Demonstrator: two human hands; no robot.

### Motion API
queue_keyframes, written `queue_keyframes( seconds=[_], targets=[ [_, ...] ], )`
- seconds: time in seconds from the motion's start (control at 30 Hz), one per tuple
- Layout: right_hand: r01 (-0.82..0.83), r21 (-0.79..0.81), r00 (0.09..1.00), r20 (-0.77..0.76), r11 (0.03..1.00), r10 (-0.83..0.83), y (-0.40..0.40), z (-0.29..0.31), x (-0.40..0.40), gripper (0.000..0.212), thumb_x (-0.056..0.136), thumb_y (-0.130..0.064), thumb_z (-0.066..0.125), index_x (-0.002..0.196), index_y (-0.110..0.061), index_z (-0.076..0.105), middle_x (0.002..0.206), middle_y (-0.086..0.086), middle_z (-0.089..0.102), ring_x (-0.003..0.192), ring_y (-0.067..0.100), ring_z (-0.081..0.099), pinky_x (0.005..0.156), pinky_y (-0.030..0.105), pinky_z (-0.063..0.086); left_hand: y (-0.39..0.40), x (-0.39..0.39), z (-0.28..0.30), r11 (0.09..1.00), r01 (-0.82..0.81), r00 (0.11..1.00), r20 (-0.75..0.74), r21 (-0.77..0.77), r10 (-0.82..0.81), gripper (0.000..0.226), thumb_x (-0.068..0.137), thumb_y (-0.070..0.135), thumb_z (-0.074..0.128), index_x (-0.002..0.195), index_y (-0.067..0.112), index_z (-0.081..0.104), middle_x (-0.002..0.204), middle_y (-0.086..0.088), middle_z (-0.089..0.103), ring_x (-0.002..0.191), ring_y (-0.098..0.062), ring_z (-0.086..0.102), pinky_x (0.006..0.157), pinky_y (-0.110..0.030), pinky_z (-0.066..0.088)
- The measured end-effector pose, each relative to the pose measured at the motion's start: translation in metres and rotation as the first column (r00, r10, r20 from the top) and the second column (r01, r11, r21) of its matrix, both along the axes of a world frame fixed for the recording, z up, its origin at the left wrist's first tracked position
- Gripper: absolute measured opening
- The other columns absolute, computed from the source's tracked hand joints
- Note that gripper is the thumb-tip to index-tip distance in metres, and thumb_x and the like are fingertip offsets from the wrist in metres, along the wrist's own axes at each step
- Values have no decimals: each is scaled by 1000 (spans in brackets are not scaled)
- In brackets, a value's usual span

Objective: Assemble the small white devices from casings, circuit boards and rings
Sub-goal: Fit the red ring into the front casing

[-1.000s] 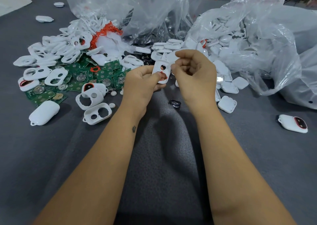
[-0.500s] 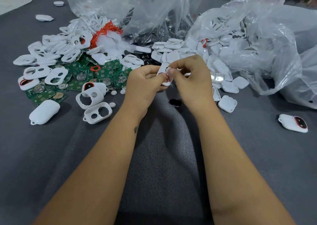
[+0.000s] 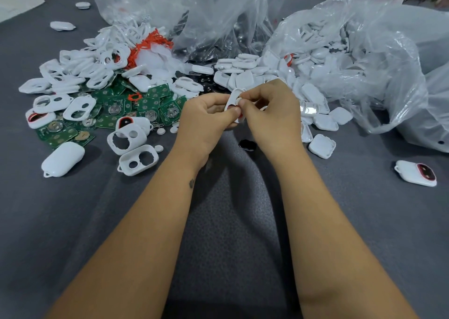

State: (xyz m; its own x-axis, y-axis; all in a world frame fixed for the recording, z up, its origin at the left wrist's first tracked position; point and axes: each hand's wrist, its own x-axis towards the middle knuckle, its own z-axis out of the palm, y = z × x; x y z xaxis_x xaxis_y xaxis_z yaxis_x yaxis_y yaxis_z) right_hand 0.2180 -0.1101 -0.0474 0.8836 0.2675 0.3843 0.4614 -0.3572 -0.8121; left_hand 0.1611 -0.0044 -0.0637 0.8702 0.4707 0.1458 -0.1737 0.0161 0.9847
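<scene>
both hands (image 3: 243, 116) pinching smooth white oval casing (image 3: 233, 97), grey felt table (image 3: 230, 221)

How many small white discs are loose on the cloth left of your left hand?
3. Two discs lie side by side left of the left hand; the third disc lies nearer, beside a casing. More may be hidden in the pile.

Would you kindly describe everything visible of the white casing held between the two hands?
The white casing is a small, glossy, plastic-looking front shell with a rounded outline, held tilted above the grey table. The left hand pinches it from the left and the right hand from the right. A bit of red shows at its lower edge. Fingers hide most of it.
</scene>
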Motion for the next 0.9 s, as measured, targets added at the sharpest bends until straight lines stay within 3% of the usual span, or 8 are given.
queue_keyframes(
  seconds=[0.33, 0.5, 0.7, 0.8, 0.9],
  targets=[
    [-30, -11, 999, 18, 999, 30, 1, 0, -2, 16, 85, -9, 66, 76, -22, 61, 89, -5, 52, 79, 0, 51, 71, 3, 36, 1, 2, -1, 1000, -15, 1000, -2, -5, 15, 23, 84, -4, 68, 92, 18, 71, 80, -1, 75, 78, -13, 70, 77, -30, 59],
    [-20, -28, 999, 33, 999, 21, 1, 1, -2, 9, 84, -10, 68, 78, -17, 67, 87, -8, 50, 76, 0, 50, 71, 5, 38, 0, 0, -1, 999, -9, 1000, 1, 33, 9, 25, 84, -6, 66, 93, 17, 71, 85, -7, 75, 78, -15, 70, 77, -30, 58],
    [32, -40, 999, -41, 999, -34, 1, 1, -2, 10, 83, -10, 69, 76, -17, 67, 92, -2, 56, 84, 10, 54, 74, 15, 39, -1, 0, -2, 997, 4, 1000, -16, 74, -3, 22, 87, -1, 66, 94, 18, 72, 84, -2, 74, 76, -9, 68, 71, -23, 56],
    [59, 72, 996, -70, 996, -54, 3, 3, -6, 15, 80, -7, 71, 83, -19, 61, 95, 1, 57, 78, 9, 55, 76, 20, 44, 0, 0, -1, 998, 10, 1000, -10, 67, -10, 20, 88, 2, 64, 93, 20, 71, 84, 1, 75, 78, -7, 68, 73, -24, 55],
    [112, 218, 975, -214, 969, -64, 1, 4, -6, 37, 76, -8, 77, 99, -21, 51, 100, 0, 55, 78, 12, 57, 77, 28, 51, 0, 0, 0, 998, 26, 1000, 9, 54, -27, 17, 91, 4, 62, 92, 19, 69, 79, 6, 74, 76, -6, 66, 72, -24, 54]
  ],
)
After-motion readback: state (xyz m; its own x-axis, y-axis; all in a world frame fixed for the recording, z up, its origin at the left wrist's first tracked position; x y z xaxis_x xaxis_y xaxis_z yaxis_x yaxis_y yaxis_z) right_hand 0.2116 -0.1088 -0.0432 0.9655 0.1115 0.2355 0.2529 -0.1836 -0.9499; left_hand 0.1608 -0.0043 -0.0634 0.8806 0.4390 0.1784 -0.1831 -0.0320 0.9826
